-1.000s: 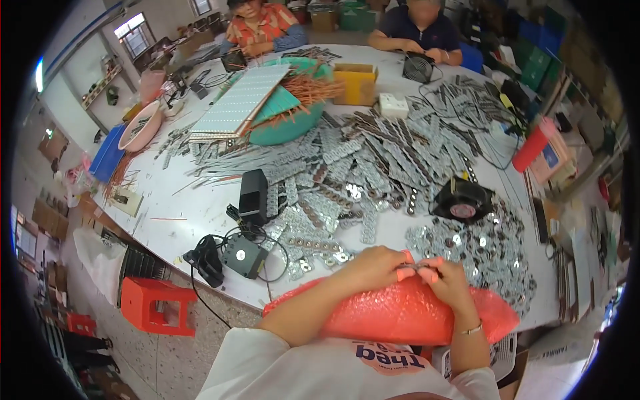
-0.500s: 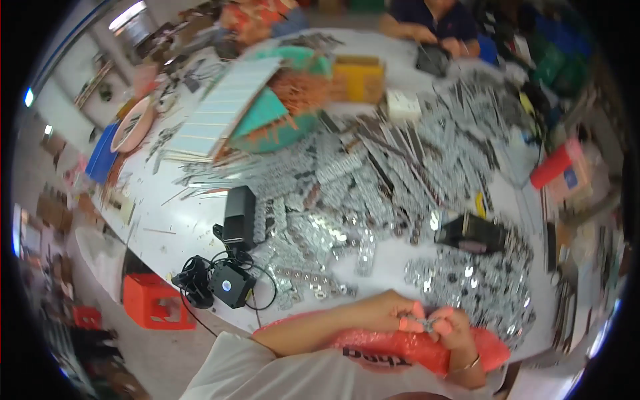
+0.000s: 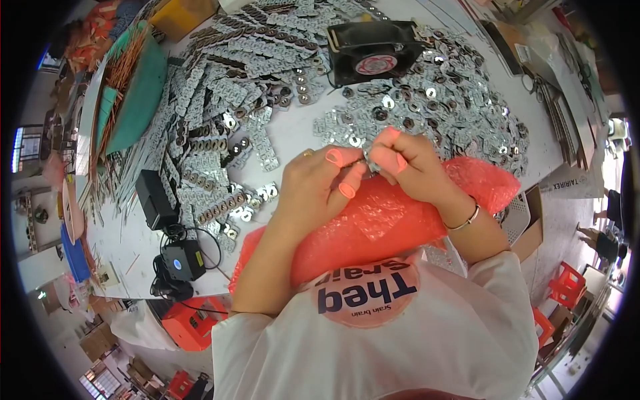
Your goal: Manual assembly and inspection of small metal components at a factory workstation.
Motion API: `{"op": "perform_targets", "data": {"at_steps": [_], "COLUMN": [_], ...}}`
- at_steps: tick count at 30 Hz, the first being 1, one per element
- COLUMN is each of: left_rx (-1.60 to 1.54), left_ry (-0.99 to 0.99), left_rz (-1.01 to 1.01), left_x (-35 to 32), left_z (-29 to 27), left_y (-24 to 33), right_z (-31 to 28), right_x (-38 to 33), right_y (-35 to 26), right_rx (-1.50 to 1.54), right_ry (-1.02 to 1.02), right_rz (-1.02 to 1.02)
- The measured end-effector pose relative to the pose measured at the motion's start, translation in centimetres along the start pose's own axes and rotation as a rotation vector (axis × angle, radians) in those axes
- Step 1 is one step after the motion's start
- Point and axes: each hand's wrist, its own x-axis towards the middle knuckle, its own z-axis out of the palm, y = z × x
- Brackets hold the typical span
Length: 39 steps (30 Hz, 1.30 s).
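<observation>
Left hand (image 3: 320, 183) and right hand (image 3: 407, 163) meet fingertip to fingertip, pinching one small metal part (image 3: 365, 162). Both rest on red bubble wrap (image 3: 387, 220) at the table (image 3: 293, 133) near edge.

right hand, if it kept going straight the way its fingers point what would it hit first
The right hand points left toward the left hand; their fingertips already meet around a small shiny metal piece, so it would press into that piece and the left fingers, though depth is unclear.
</observation>
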Motion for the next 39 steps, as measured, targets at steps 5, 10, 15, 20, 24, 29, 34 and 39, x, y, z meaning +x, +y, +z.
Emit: {"op": "perform_targets", "data": {"at_steps": [5, 10, 15, 20, 24, 29, 34, 39], "left_rx": [-0.027, 0.075, 0.141, 0.239, 0.243, 0.256, 0.344, 0.077], "left_ry": [0.103, 0.21, 0.285, 0.277, 0.341, 0.358, 0.28, 0.322], "left_rz": [0.024, -0.012, 0.018, 0.024, 0.076, 0.12, 0.135, -0.018], "left_x": [-0.6, -1.3, -1.1, -0.8, -0.6, -0.7, -0.5, -0.6], "left_z": [0.8, 1.6, 2.7, 2.1, 1.6, 1.5, 1.6, 2.0], "left_y": [0.7, 0.3, -1.0, -1.0, -1.4, -1.8, -1.2, -2.1], "right_z": [0.7, 0.6, 0.4, 0.9, 1.7, 1.8, 1.6, -0.1], "right_x": [-0.6, 0.0, 0.6, 1.0, 1.0, 1.1, 0.9, 2.3], "right_y": [-0.2, -0.3, 0.2, 0.3, 0.4, 0.0, 0.2, -0.3], "right_rx": [0.035, -0.149, -0.15, -0.178, -0.145, -0.079, 0.003, -0.078], "right_ry": [0.142, 0.096, 0.067, 0.061, 0.138, 0.135, 0.232, 0.173], "right_rz": [0.022, -0.072, 0.002, 0.009, -0.017, 0.052, 0.136, 0.247]}}
